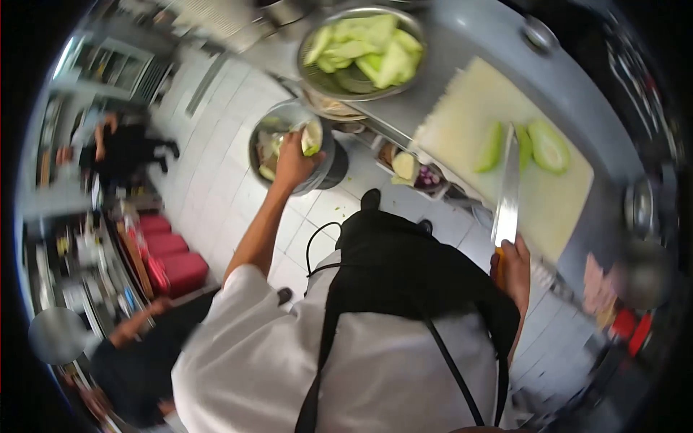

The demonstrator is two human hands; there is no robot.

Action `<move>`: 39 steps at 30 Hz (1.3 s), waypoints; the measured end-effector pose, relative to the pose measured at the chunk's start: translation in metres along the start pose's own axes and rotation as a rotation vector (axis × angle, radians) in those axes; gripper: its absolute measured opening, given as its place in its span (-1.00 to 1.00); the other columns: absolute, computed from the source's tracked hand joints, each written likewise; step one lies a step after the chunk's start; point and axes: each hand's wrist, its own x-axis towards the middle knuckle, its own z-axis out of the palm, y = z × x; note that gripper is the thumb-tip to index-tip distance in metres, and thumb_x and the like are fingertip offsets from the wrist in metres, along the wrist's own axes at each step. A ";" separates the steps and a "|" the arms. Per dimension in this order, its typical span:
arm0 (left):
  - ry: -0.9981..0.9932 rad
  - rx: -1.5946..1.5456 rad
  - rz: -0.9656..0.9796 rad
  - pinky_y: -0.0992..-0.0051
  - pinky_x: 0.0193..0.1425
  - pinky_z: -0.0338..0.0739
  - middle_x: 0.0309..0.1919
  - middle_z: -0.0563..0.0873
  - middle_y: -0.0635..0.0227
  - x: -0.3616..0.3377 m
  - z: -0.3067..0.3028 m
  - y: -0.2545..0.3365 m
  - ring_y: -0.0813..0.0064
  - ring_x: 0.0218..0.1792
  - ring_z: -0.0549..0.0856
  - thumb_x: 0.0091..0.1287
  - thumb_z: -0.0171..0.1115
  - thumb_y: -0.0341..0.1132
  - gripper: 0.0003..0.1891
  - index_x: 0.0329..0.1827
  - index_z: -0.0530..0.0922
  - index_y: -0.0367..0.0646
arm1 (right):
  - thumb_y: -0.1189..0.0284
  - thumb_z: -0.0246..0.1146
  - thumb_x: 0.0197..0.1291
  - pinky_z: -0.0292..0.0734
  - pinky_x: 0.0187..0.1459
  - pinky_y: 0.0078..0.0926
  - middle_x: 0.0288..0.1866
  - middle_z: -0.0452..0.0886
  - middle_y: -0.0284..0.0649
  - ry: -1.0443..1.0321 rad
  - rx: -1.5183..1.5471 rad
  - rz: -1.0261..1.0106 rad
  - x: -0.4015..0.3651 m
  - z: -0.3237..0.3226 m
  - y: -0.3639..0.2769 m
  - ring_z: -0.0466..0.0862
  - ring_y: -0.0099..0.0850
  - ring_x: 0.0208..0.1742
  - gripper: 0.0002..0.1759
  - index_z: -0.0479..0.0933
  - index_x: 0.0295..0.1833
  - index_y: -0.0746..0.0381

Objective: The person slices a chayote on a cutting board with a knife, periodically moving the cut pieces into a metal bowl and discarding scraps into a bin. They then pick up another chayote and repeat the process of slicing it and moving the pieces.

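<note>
My left hand (294, 164) is over a round grey bin (254, 155), its fingers closed on a pale green and whitish piece of vegetable (312, 136). Other scraps lie inside the bin below. In my right hand (514, 265) is a large kitchen knife (509, 195), gripped by its orange-yellow handle, the blade reaching over a white cutting board (462, 108). Near the blade tip lie cut pieces of a pale green, pear-shaped vegetable, among them a half (548, 146) with its cut face showing and a wedge (490, 148).
A metal colander (310, 79) full of green vegetable pieces stands on the counter. Below the counter edge, a shelf holds purple onions (429, 177). Red containers (177, 267) stand at left. One co-worker (137, 375) is close at lower left, another (126, 148) farther off.
</note>
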 end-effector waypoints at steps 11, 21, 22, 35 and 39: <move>-0.381 0.007 1.315 0.19 0.51 0.45 0.36 0.59 0.15 0.073 0.093 0.297 0.06 0.46 0.46 0.08 0.19 -0.64 -0.42 0.25 0.65 -0.15 | 0.36 0.13 0.48 0.46 -0.44 -0.40 -0.51 0.51 -0.24 0.132 -0.106 -0.088 -0.038 -0.008 0.023 0.57 -0.42 -0.52 -0.82 0.47 0.01 0.26; -0.356 0.100 1.147 0.16 0.46 0.46 0.29 0.63 0.10 0.056 0.097 0.287 0.02 0.36 0.54 0.14 0.48 -0.38 -0.47 0.24 0.67 -0.10 | 0.43 0.18 0.41 0.58 -0.15 0.10 -0.31 0.68 0.15 0.296 -0.586 -0.401 -0.050 -0.005 0.065 0.71 0.16 -0.25 -0.65 0.44 0.25 0.23; -0.323 0.099 1.114 0.15 0.45 0.46 0.28 0.62 0.08 0.047 0.096 0.284 0.01 0.36 0.53 0.14 0.50 -0.36 -0.47 0.24 0.66 -0.12 | 0.43 0.16 0.41 0.60 -0.15 0.10 -0.31 0.67 0.16 0.284 -0.629 -0.397 -0.048 -0.004 0.069 0.72 0.16 -0.26 -0.63 0.42 0.28 0.23; -0.140 -0.104 1.022 0.21 0.33 0.50 0.30 0.52 0.07 0.017 0.124 0.266 0.05 0.26 0.57 0.21 0.56 -0.38 -0.52 0.22 0.66 -0.14 | 0.38 0.08 0.48 0.66 -0.21 0.11 -0.29 0.66 0.20 0.107 -0.634 -0.240 -0.042 -0.002 0.081 0.72 0.21 -0.33 -0.56 0.34 0.41 0.17; -0.148 -0.134 0.988 0.10 0.34 0.46 0.29 0.48 0.03 0.013 0.129 0.266 -0.05 0.27 0.50 0.22 0.51 -0.34 -0.51 0.23 0.62 -0.14 | 0.36 0.10 0.51 0.64 -0.18 0.10 -0.25 0.67 0.17 0.082 -0.633 -0.223 -0.045 -0.003 0.076 0.71 0.18 -0.30 -0.57 0.35 0.43 0.14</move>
